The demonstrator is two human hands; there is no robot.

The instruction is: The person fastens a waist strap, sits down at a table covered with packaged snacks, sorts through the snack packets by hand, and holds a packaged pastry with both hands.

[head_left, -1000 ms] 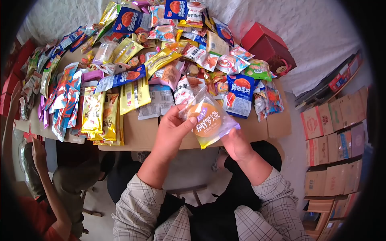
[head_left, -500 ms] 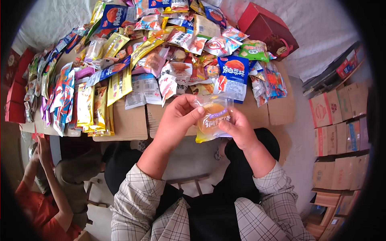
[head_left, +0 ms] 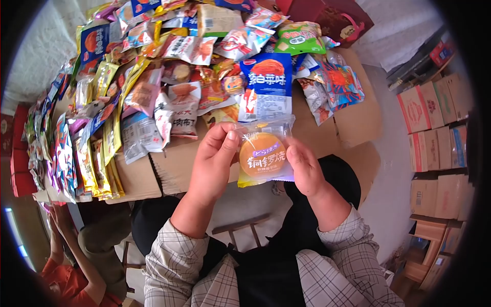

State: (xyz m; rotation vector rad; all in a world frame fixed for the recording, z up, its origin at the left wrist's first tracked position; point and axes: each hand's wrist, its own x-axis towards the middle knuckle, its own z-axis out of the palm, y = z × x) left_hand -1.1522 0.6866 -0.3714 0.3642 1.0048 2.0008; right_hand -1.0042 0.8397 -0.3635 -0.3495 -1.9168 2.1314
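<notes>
Between my two hands is a wrapped dorayaki (head_left: pixel 265 159), a round brown cake in a clear packet with a purple label and a yellow lower corner. My left hand (head_left: pixel 217 158) pinches the packet's left edge, thumb uppermost. On the right edge my right hand (head_left: pixel 306 166) grips it, its thumb on the front. The packet's printed face is turned up, held just off the table's near edge. Directly beyond it lies a blue snack bag (head_left: pixel 266 84), and a white snack packet (head_left: pixel 184 107) is to the left.
Many snack packets cover the cardboard-topped table (head_left: pixel 358 120). A dark red gift box (head_left: pixel 327 20) stands at the far right, a green packet (head_left: pixel 300 37) before it. Cardboard cartons (head_left: pixel 434 146) are stacked at right. Another person in an orange shirt (head_left: pixel 69 279) sits at lower left.
My thumbs have shifted toward the packet's edges, so more of its front shows. The view has turned, and the table's contents appear farther left.
</notes>
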